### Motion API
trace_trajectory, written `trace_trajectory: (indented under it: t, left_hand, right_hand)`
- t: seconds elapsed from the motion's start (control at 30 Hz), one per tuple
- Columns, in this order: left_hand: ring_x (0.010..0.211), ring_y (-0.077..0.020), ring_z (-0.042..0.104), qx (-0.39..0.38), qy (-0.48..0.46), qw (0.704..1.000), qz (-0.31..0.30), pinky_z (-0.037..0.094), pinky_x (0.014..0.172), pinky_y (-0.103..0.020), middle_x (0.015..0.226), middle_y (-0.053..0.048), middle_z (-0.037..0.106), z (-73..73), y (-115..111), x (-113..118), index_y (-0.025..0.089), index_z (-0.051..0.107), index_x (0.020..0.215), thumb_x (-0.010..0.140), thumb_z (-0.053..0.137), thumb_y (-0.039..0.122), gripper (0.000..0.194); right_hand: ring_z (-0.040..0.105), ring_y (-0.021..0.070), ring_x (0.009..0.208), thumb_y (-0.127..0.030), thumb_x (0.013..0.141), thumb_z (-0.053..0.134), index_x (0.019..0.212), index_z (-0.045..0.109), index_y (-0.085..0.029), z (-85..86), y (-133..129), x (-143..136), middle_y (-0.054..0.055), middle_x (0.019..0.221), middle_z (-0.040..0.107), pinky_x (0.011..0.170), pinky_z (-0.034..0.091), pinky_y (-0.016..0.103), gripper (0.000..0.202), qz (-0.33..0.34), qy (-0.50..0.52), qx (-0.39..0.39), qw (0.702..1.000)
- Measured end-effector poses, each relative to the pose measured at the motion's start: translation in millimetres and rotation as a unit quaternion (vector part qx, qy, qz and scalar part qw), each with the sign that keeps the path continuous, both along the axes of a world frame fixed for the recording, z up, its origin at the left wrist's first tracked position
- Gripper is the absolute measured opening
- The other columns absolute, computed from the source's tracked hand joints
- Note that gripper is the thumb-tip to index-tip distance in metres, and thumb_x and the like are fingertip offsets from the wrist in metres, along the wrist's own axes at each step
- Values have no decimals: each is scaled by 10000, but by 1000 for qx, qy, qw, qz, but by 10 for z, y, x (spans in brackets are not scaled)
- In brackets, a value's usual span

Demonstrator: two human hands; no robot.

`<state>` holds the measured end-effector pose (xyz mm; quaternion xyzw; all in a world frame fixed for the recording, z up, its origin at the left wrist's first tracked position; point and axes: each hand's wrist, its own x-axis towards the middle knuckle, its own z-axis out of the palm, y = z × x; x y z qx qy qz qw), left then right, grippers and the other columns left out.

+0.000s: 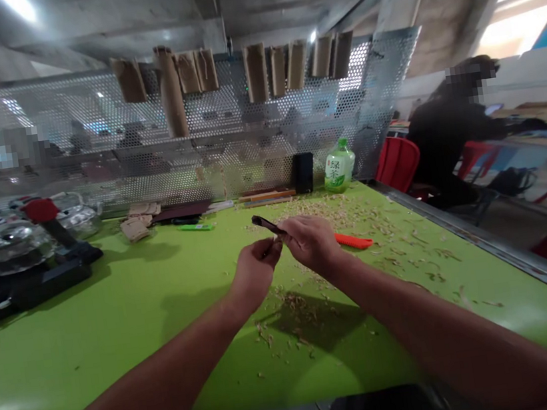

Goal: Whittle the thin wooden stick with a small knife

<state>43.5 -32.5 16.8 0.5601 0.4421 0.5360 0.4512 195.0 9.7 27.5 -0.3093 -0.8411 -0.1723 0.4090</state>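
Observation:
My left hand and my right hand meet above the middle of a green tabletop. A dark narrow strip, perhaps folded, sticks out to the left from the closed fingers of my right hand. The fingers of my left hand pinch a small pale piece, mostly hidden, right below the strip. Pale wood shavings lie scattered under and around both hands. Just behind my right wrist, an orange ribbed handle rests on the table, partly covered.
At the left stand a black-and-red power tool and shiny metal pots. Along the back are wood pieces, a green cutter, a black phone and a green bottle. A person sits beyond the right edge.

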Motion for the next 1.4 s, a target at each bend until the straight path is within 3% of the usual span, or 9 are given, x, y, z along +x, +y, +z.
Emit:
trace_trajectory:
  t: [0.13,0.43,0.57,0.63,0.7,0.77,0.97,1.27,1.4]
  left_hand:
    - [431,-47,209,-53,-42,997,-37,141,426,-214,510,86,288,50,-59,-16,159,600,741,742,680,484,335]
    - [391,-25,214,-101,-88,989,-54,100,390,-206,522,94,311,59,-52,-40,143,614,774,733,705,465,337]
    - [389,-27,255,-48,-116,992,-17,172,367,-189,546,73,397,188,-49,-176,136,647,854,786,659,400,273]
    - [398,-22,281,18,-157,987,9,200,370,-179,597,60,446,264,-33,-247,142,645,903,795,648,356,240]
    - [393,-15,288,21,-164,986,10,190,362,-174,613,56,457,291,-6,-277,137,639,882,775,664,342,233]
    - [383,-15,278,-1,-154,988,7,170,357,-173,584,63,428,265,23,-260,126,640,873,763,671,343,245]
    - [383,-28,231,-48,-116,992,6,123,368,-191,527,84,363,128,36,-132,123,645,900,761,675,405,315]
    - [461,-49,243,-3,14,1000,24,162,433,-223,532,68,354,-85,45,15,130,633,740,742,670,495,367]
    - [443,-50,255,-26,-12,1000,9,174,424,-217,523,72,350,-37,-4,14,135,624,745,750,662,478,345]
  right_hand:
    - [511,158,647,-202,893,485,808,583,-200,-36,35,92,36,699,618,588,303,282,129,33,-16,13,999]
    - [464,140,621,-208,919,469,807,594,-203,-83,126,257,12,666,586,586,273,287,167,78,-50,44,995]
    - [457,143,603,-206,889,470,720,586,-193,-132,291,379,21,646,583,567,251,287,205,26,-65,6,998]
    - [439,145,564,-215,874,478,684,580,-191,-156,378,428,20,604,561,545,233,286,217,-28,-27,-18,999]
    - [457,148,563,-247,887,486,715,596,-188,-164,416,426,26,615,574,544,251,279,213,-46,38,-26,998]
    - [494,150,596,-287,910,492,772,610,-186,-160,389,374,32,659,603,564,292,272,208,-12,84,-12,996]
    - [527,139,629,-267,932,487,807,589,-196,-142,188,208,24,698,628,600,351,262,176,88,86,4,992]
    - [507,156,627,-217,904,470,758,566,-192,-47,68,23,37,673,618,578,288,280,177,32,-4,6,999]
    - [501,152,634,-229,914,453,767,571,-192,-50,61,71,38,683,612,585,284,275,192,35,-18,-5,999]
